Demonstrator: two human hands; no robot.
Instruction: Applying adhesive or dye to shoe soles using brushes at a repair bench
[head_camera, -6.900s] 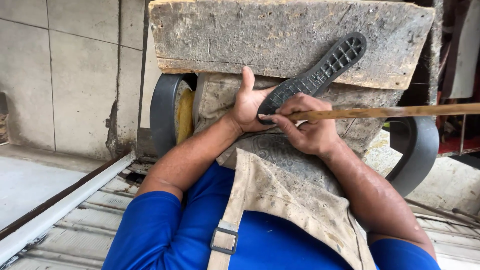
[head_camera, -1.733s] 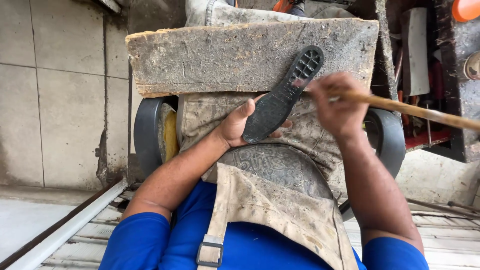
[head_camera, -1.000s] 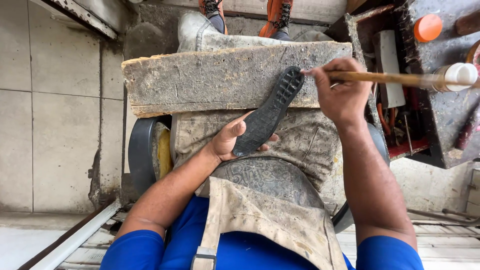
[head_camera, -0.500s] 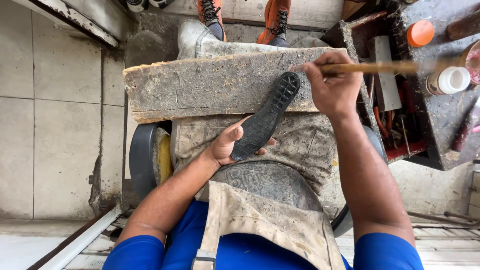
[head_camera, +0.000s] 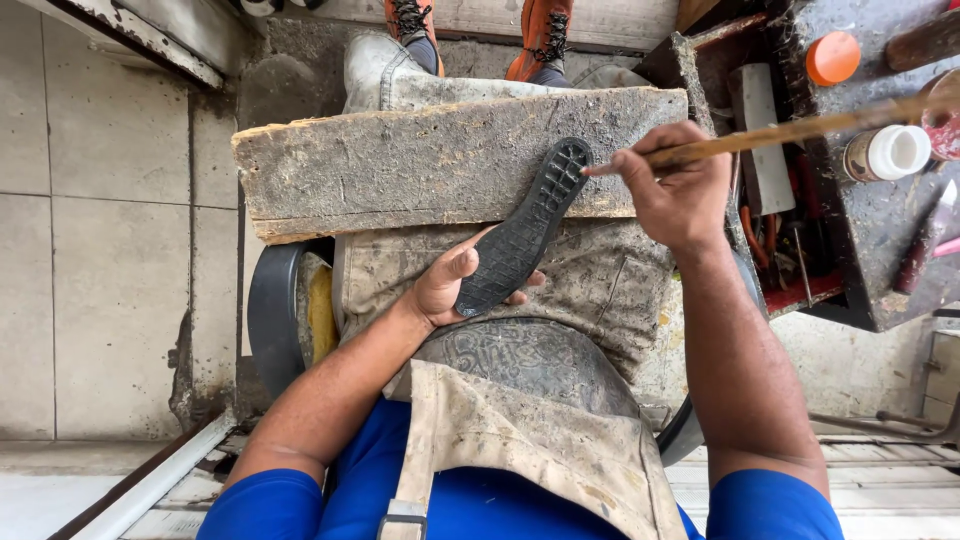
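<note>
Spanning the person's lap, a rough, glue-crusted wooden board (head_camera: 420, 170) lies crosswise and is the largest item in view. Below it a stained canvas apron (head_camera: 540, 450) covers the knees over a blue shirt (head_camera: 480, 510). To the right stands a dirty work tray (head_camera: 880, 250), bearing an orange lid (head_camera: 833, 57), a white-capped jar (head_camera: 890, 152) and assorted tools that are too cluttered to identify. Someone else's orange shoes (head_camera: 545, 35) show at the top edge, beyond the board.

A black rubber shoe sole (head_camera: 522, 232), tread side up, rests tilted: its toe end lies on the board's front edge, its heel end sits in the left hand (head_camera: 450, 290). That hand cups the sole from beneath, thumb laid along its near edge, fingers curled under. The right hand (head_camera: 675, 190) is closed in a pinch around a long wooden stick (head_camera: 790, 130), which runs off toward the tray. The stick's near tip sits just beside the sole's toe; contact cannot be confirmed.
</note>
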